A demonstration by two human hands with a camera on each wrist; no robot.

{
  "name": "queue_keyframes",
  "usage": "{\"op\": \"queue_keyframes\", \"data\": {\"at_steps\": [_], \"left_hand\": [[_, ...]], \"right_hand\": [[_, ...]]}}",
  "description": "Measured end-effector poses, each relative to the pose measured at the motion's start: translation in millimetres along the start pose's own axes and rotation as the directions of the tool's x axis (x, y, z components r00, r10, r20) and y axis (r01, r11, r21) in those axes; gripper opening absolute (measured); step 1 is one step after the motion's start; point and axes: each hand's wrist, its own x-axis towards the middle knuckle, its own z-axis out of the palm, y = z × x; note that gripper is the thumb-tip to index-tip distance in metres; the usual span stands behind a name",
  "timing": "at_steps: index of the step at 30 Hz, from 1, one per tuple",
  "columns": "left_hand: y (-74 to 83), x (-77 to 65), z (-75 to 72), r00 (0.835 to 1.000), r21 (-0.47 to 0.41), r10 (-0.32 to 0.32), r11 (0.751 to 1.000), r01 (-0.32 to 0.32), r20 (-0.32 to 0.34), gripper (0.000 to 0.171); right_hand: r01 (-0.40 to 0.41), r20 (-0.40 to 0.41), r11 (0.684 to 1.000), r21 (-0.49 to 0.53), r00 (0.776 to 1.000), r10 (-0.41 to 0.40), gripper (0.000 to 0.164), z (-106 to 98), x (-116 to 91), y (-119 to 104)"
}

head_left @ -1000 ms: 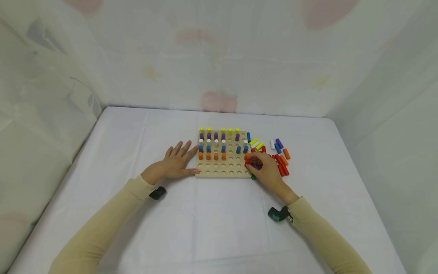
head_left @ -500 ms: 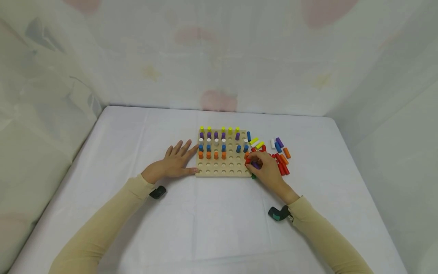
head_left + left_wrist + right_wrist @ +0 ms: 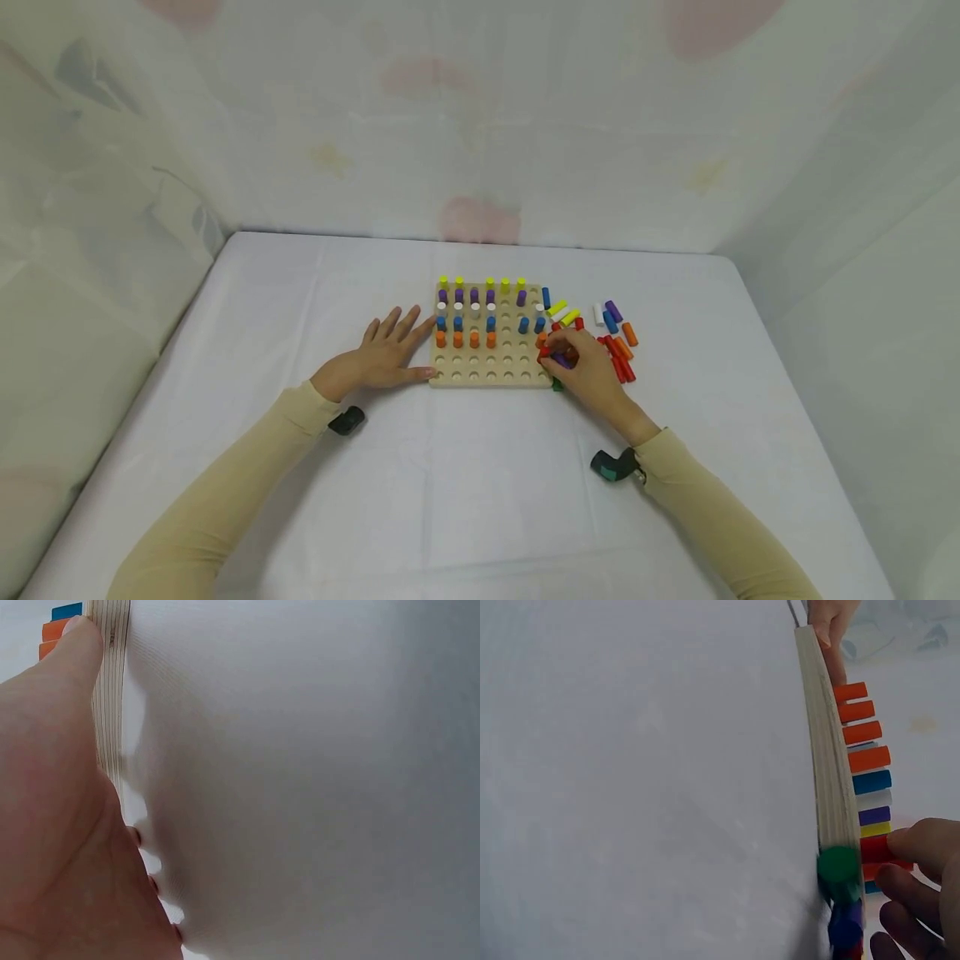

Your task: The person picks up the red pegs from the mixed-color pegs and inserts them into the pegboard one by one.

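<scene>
A pale wooden pegboard [image 3: 469, 383] lies on the white cloth, with rows of yellow, purple, white, blue and orange pegs standing in its holes. My left hand [image 3: 384, 357] rests flat at the board's left side, fingers spread and the thumb [image 3: 79, 645] on its edge. At the right edge my right hand [image 3: 588, 373] pinches a red peg [image 3: 876, 849] between thumb and fingertips. That peg stands over the board's rightmost column, nearer me than an orange peg [image 3: 541, 340]. The fingers partly cover its lower end in the head view.
Loose pegs lie right of the board: several red pegs [image 3: 621, 367], an orange peg [image 3: 629, 334], a purple peg [image 3: 613, 311], yellow pegs [image 3: 570, 317] and a blue peg [image 3: 546, 297]. A green peg [image 3: 838, 870] lies against the near right corner.
</scene>
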Motion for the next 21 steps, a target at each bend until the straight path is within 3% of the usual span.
{"op": "queue_keyframes", "data": {"at_steps": [10,21], "left_hand": [[1.7,-1.7,-1.3,1.000,-0.009,0.007,1.000,-0.007,-0.012,0.095],[1.7,-1.7,-0.5,1.000,0.001,0.007,1.000,-0.007,-0.018,0.094]], "right_hand": [[0.011,0.012,0.997,0.079,1.000,-0.012,0.030,-19.5,4.2,-0.2],[-0.033,-0.064,0.999,0.021,0.997,0.034,0.029,-39.0,11.7,13.3]]}}
